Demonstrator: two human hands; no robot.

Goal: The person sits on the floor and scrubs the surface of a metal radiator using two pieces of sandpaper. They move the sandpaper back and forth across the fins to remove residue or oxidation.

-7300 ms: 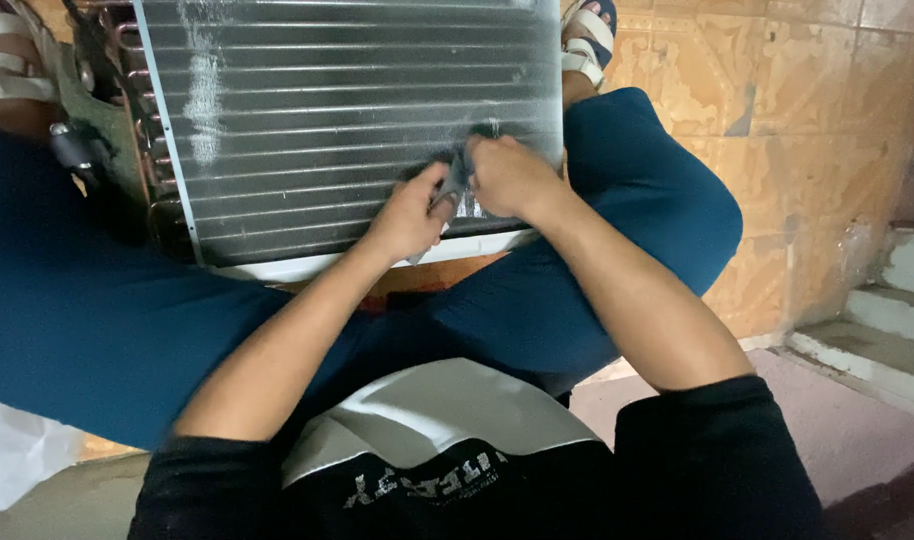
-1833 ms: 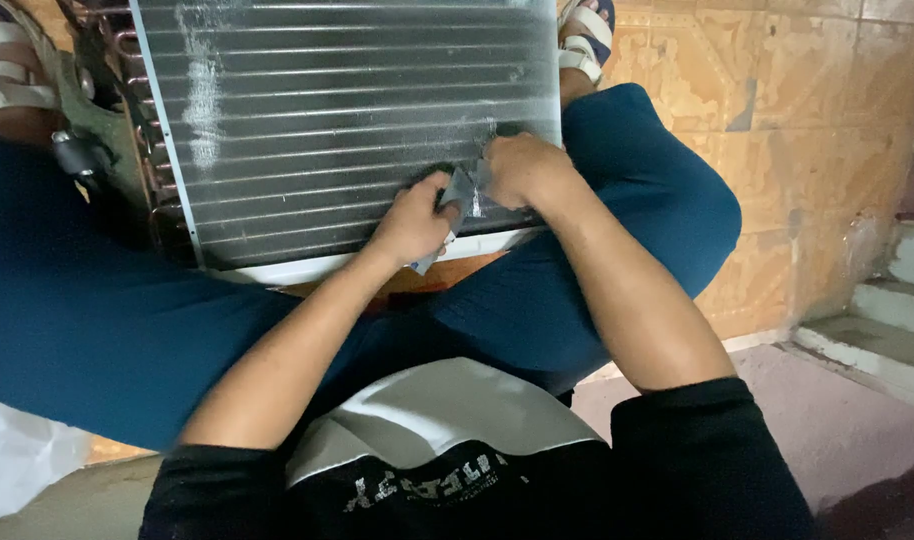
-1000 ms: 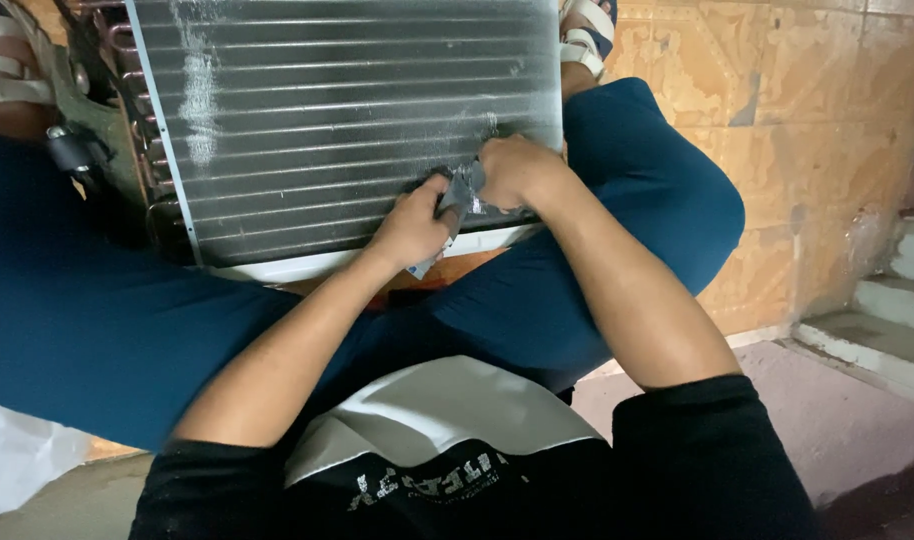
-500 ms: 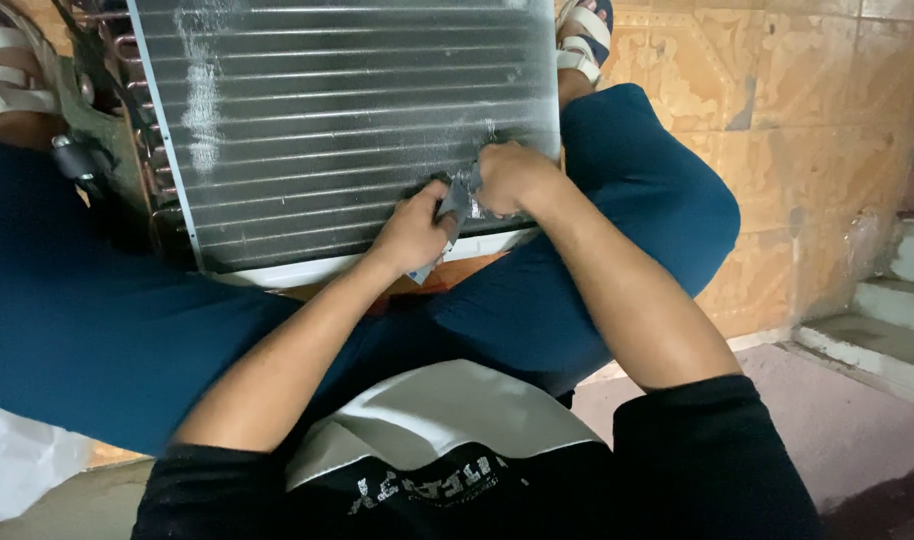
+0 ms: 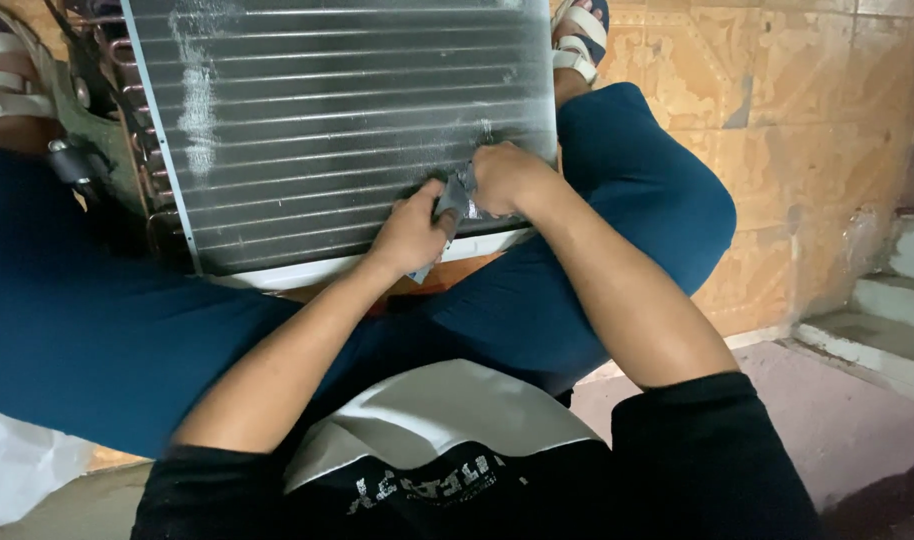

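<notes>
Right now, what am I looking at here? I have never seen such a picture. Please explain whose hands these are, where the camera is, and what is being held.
The camera sits on a person's head and looks down, so you see that person's own arms, blue trousers and black shirt from above. The person sits on a tiled floor with legs spread around a large metal coil panel, a grid of thin fins with copper tubes on its left edge. The left hand and the right hand meet at the panel's lower right part. Together they hold a small grey tool pressed against the fins; what kind of tool it is, I cannot tell. A sandalled foot shows at the top, and pale steps at the right.
</notes>
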